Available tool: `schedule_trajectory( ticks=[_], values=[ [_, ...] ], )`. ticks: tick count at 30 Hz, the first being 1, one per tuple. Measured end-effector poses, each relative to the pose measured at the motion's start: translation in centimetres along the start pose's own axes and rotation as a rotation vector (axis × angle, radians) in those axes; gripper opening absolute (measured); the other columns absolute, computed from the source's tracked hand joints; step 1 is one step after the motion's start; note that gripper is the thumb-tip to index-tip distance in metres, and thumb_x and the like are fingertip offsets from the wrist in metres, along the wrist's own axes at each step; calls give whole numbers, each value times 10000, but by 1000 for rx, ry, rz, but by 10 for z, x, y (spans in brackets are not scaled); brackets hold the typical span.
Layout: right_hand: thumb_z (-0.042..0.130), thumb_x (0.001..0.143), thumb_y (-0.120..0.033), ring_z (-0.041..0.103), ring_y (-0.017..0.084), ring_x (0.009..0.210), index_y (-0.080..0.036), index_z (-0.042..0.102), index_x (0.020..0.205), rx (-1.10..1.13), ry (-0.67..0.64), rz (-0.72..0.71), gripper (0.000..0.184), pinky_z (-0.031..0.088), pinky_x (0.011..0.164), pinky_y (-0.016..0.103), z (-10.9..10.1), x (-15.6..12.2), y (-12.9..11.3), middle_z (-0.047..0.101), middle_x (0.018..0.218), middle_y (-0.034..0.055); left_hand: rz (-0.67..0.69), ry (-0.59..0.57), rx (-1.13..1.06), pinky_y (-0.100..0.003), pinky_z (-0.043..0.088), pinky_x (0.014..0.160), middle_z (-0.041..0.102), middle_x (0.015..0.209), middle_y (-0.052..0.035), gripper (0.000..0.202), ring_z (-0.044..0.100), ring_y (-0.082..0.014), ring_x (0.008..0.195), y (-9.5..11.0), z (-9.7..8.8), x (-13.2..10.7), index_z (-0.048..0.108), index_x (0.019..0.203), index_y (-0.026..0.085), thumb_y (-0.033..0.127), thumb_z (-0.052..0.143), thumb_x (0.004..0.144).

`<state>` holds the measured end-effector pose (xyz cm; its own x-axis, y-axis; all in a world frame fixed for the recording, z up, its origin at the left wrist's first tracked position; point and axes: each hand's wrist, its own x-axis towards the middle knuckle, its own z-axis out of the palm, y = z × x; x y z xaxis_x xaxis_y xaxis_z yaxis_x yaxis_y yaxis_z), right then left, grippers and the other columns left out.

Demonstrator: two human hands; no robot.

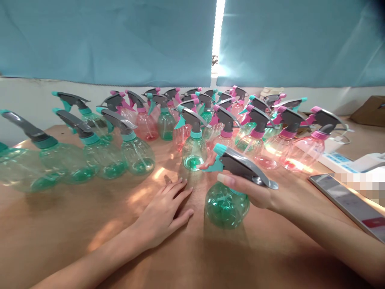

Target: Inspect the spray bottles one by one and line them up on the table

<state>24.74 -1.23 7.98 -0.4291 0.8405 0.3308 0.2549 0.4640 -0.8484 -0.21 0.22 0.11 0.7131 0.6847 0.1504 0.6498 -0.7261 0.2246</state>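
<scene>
Your right hand [255, 192] is closed round the neck of the green spray bottle [227, 206], thumb across the near side just under the grey trigger head [243, 166], fingers wrapped behind; the bottle stands close in front of you, its round body seemingly resting on the wooden table [60, 233], its long axis near upright; the head lies crosswise, teal nozzle pointing left and away from you, lever tail trailing right over your knuckles. Your left hand [164, 212] lies flat on the table, palm down, fingers loose and spread, holding nothing; it sits just left of the bottle, near but not touching, fingertips aimed up and right towards the gap between that bottle and the next green bottle [194, 150] standing behind it. So the bottle is in your right hand's grasp and to the right of your free left hand. Beyond, more green bottles [102, 154] crowd the left and pink bottles [303, 150] the right; a flat dark device [345, 200] lies at your right; a blue curtain [105, 40] hangs behind.
</scene>
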Motion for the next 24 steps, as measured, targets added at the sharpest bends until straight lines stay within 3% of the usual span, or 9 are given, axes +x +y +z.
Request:
schedule_trajectory(
  ticks=[3, 8, 13, 17, 22, 24],
  values=[
    [591, 867, -408, 550, 158, 623, -271, 622, 1048, 58, 15, -8, 229, 511, 611, 309, 2, 0, 0, 570, 723, -8, 17, 3, 0, -518, 348, 1099, 483, 1449, -135, 479, 408, -313, 1355, -1, 1, 0, 516, 1368, 168, 447, 459, 983],
    [613, 853, -317, 508, 131, 605, -273, 562, 870, 120, 117, 2, 70, 484, 579, 271, 8, 0, -4, 538, 711, -36, 2, 3, -12, -521, 342, 1100, 471, 1457, -139, 482, 406, -331, 1355, -2, 2, 0, 517, 1372, 161, 431, 481, 975],
    [556, 882, -395, 443, 145, 564, -265, 492, 761, 47, 84, -23, 189, 409, 534, 291, 6, 1, -6, 442, 625, -36, 2, 6, 2, -518, 340, 1102, 470, 1459, -131, 485, 406, -322, 1355, -3, 3, -1, 512, 1377, 169, 439, 471, 976],
    [542, 887, -375, 415, 142, 577, -249, 434, 660, -40, 139, -16, 282, 390, 541, 286, 5, 0, -5, 389, 625, -26, 10, 14, -3, -519, 347, 1099, 464, 1466, -122, 476, 408, -323, 1354, -5, 5, -1, 515, 1375, 188, 441, 482, 974],
    [555, 864, -302, 366, 126, 502, -271, 583, 887, 78, 127, -27, 48, 343, 483, 277, 9, -1, -4, 387, 598, -45, 17, 29, -5, -527, 355, 1093, 457, 1472, -120, 476, 403, -331, 1357, -6, 6, -1, 518, 1375, 196, 446, 483, 971],
    [544, 862, -283, 344, 125, 475, -286, 608, 981, 84, 129, -10, 135, 324, 466, 276, 10, -2, -3, 364, 573, -54, 20, 33, -6, -525, 352, 1096, 451, 1478, -114, 471, 402, -327, 1359, -7, 7, -2, 515, 1377, 202, 444, 479, 974]
  ],
)
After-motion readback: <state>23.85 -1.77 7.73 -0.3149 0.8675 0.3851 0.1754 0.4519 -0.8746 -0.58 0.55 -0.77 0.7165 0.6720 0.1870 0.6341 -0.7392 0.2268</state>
